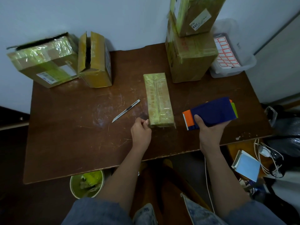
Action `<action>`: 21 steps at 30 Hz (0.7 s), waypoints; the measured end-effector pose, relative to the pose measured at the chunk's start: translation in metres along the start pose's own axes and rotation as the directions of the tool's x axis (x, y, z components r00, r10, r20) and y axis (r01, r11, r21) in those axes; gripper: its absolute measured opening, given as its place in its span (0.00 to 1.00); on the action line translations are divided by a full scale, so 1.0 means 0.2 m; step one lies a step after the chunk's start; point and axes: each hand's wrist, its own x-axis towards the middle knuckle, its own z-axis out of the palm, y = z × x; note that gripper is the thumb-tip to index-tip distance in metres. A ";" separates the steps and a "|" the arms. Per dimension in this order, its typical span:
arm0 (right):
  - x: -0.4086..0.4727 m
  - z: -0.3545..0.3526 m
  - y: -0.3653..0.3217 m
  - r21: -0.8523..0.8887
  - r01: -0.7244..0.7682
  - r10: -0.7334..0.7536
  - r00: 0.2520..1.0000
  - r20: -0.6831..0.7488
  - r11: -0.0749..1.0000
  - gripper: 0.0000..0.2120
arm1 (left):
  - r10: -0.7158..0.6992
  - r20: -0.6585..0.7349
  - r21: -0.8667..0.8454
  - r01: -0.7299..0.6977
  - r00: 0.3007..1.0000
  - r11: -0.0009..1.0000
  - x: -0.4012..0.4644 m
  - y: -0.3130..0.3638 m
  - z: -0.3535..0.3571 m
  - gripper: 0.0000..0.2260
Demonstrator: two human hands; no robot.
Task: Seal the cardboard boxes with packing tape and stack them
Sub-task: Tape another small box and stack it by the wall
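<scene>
At frame centre, I see the flat box [158, 99] lying taped on the table [73, 127], long axis running from the upper frame toward me. The right hand [209, 127] grips the tape dispenser [211, 113], serrated edge pointing left; the left hand [141, 132] pinches at the box's near corner (holding tape, I judge). Sealing looks nearly finished; next comes stacking it on the stacked boxes [190, 46], upper right.

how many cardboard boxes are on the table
5: two at far left, a flat one in the middle, two stacked at far right. Others may be hidden.
</scene>
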 end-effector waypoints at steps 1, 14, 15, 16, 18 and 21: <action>0.00 0.01 0.00 -0.001 -0.010 0.010 1.000 -0.004 1.000 0.41 | 0.007 0.005 0.004 -0.007 1.000 1.000 0.00 0.00 0.01 0.08; -0.03 0.04 0.00 0.027 -0.044 0.045 0.999 -0.022 0.999 0.43 | 0.040 0.025 0.068 -0.041 0.999 0.997 -0.01 -0.01 0.05 0.13; -0.03 0.05 0.00 0.033 -0.053 0.054 0.998 -0.023 0.998 0.44 | 0.040 0.018 0.077 -0.041 0.999 0.996 -0.02 -0.01 0.05 0.11; -0.04 0.05 0.00 0.039 -0.064 0.065 0.998 -0.027 0.997 0.45 | 0.015 0.016 0.070 -0.016 1.000 0.997 -0.02 0.00 0.05 0.08; -0.04 0.06 0.00 0.049 -0.077 0.079 0.996 -0.032 0.996 0.45 | -0.073 0.037 0.046 0.072 0.997 0.996 -0.01 0.03 0.02 0.14; -0.04 0.05 -0.01 0.079 -0.105 0.108 0.993 -0.039 0.991 0.48 | -0.217 0.139 0.268 0.174 0.966 0.948 0.03 0.03 -0.04 0.42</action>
